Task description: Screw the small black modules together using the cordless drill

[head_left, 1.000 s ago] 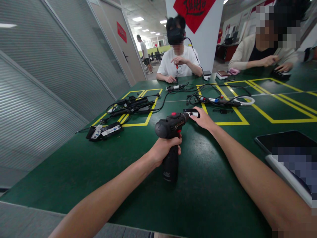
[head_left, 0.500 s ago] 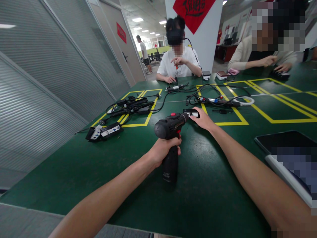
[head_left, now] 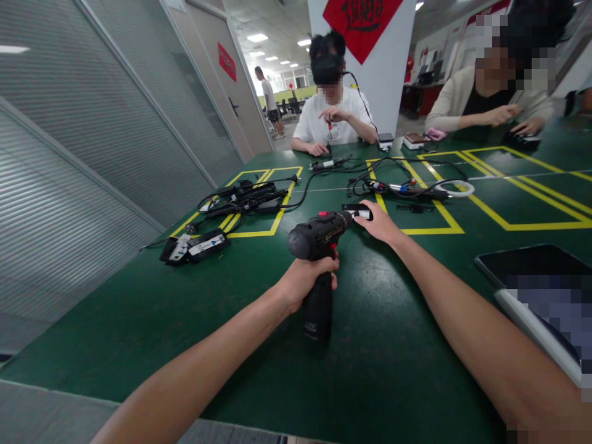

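A black cordless drill point(head_left: 319, 237) with red details is gripped round its handle by my left hand point(head_left: 308, 280). Its chuck points away from me and to the right, up against a small black box-like part with a white face point(head_left: 362, 213). My right hand point(head_left: 379, 222) holds that part from its right side, fingers closed on it. What exactly the part is, and the drill bit's tip, I cannot make out.
A heap of black power adapters and cables point(head_left: 250, 198) lies left of centre, with black-and-white parts point(head_left: 197, 245) in front. Cables and a pen-like tool point(head_left: 402, 189) lie beyond my right hand. A tablet-like device point(head_left: 546, 265) is at right. Two people sit across the green table point(head_left: 152, 345).
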{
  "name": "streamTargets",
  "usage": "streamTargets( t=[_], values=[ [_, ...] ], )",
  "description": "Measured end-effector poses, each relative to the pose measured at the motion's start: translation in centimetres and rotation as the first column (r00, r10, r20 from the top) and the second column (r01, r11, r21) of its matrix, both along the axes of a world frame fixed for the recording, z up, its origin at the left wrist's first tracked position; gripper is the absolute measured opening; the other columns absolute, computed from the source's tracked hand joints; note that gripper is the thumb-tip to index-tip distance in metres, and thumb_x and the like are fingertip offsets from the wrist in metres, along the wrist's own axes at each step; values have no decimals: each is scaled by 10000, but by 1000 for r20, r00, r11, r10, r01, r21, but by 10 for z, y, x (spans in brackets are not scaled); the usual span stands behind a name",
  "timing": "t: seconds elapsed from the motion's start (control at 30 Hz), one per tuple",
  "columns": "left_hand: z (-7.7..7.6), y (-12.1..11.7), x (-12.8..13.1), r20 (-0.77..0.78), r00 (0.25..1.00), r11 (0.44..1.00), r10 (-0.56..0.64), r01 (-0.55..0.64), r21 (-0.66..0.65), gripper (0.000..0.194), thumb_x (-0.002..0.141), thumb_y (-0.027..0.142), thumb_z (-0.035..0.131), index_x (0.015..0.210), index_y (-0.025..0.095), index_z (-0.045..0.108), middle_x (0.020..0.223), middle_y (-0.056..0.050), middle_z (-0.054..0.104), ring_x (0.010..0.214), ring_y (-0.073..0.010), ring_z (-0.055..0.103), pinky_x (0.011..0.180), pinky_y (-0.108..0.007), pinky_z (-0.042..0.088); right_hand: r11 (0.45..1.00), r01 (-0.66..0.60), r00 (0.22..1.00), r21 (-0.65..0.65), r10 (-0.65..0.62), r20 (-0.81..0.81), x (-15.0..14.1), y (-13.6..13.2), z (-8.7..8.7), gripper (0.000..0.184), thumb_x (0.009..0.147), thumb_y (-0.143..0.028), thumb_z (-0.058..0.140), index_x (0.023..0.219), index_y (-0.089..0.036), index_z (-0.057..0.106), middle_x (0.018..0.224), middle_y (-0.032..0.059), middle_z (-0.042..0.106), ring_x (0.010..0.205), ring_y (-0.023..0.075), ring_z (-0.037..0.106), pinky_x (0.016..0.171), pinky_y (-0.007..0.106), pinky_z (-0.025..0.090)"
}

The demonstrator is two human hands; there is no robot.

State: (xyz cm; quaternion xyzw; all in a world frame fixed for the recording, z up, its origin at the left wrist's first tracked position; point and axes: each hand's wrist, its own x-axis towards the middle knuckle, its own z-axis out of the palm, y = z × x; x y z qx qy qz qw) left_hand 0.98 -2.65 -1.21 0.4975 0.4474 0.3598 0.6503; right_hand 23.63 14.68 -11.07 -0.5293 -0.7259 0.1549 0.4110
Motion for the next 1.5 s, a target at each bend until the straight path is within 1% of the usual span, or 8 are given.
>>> streamTargets(
  t=[0.27, 0.43, 0.57, 0.73, 0.9, 1.07, 1.3, 1.5],
  values=[
    [1, 0, 1, -13, 1000, 1000, 5, -5, 8, 201, 727, 250, 645, 882, 144, 574, 711, 0, 562, 521, -86, 545, 526, -220, 387, 1000, -5, 1000, 19, 5, 5, 0, 0, -1, 496, 776, -362, 667, 1242, -238, 552, 1183, 86, 576, 1124, 261, 571, 1000, 433, 449],
    [1, 0, 0, -4, 1000, 1000, 1, -1, 6, 204, 730, 252, 643, 888, 147, 571, 709, 1, 565, 517, -86, 545, 529, -222, 390, 1000, 0, 1000, 2, 0, 4, 0, -1, 0, 518, 775, -373, 670, 1256, -222, 548, 1195, 99, 571, 1123, 261, 571, 1004, 425, 445],
    [0, 1, 0, -15, 1000, 1000, -1, 2, 10, 216, 728, 265, 646, 892, 144, 572, 702, 0, 568, 511, -86, 544, 520, -220, 390, 1000, -1, 1000, -3, 1, -5, 0, 0, 0, 523, 782, -372, 664, 1269, -227, 537, 1214, 95, 563, 1145, 259, 563, 1010, 424, 440],
    [-1, 2, 0, -6, 1000, 1000, 9, -9, 0, 241, 719, 265, 656, 908, 142, 570, 775, -7, 578, 518, -84, 553, 517, -220, 394, 1000, -2, 1000, -5, 2, -3, 0, 0, -1, 495, 819, -401, 626, 1271, -219, 538, 1212, 103, 566, 1152, 258, 562, 1018, 418, 431],
    [-1, 1, 1, -21, 1000, 1000, 19, -20, -12, 216, 726, 255, 647, 889, 138, 567, 711, 1, 554, 515, -86, 547, 519, -213, 393, 1000, -4, 1000, 11, 4, 11, 0, 0, -1, 471, 837, -400, 612, 1267, -218, 544, 1208, 105, 573, 1141, 258, 568, 1019, 411, 430],
    [0, 0, 1, -14, 1000, 1000, 2, -2, 7, 219, 736, 255, 640, 908, 139, 570, 710, -4, 559, 521, -89, 546, 522, -218, 389, 1000, -3, 1000, 19, 3, 19, 0, 0, -1, 465, 841, -397, 610, 1266, -218, 549, 1215, 109, 574, 1148, 265, 565, 1017, 420, 432],
    [0, 1, 1, -15, 1000, 1000, 12, -12, -2, 183, 740, 239, 627, 883, 148, 558, 693, 4, 545, 519, -90, 545, 532, -224, 395, 1000, -6, 1000, 15, 6, 17, 0, 1, 0, 467, 838, -395, 612, 1267, -222, 548, 1214, 107, 575, 1145, 268, 563, 1013, 430, 435],
    [0, 1, 1, -14, 1000, 1000, 9, -9, 19, 193, 735, 242, 637, 886, 148, 565, 706, 6, 541, 521, -88, 546, 530, -225, 394, 1000, -3, 1000, 13, 3, 14, 1, 1, -1, 468, 836, -392, 614, 1268, -227, 548, 1206, 105, 576, 1132, 264, 568, 1012, 431, 436]
  ],
)
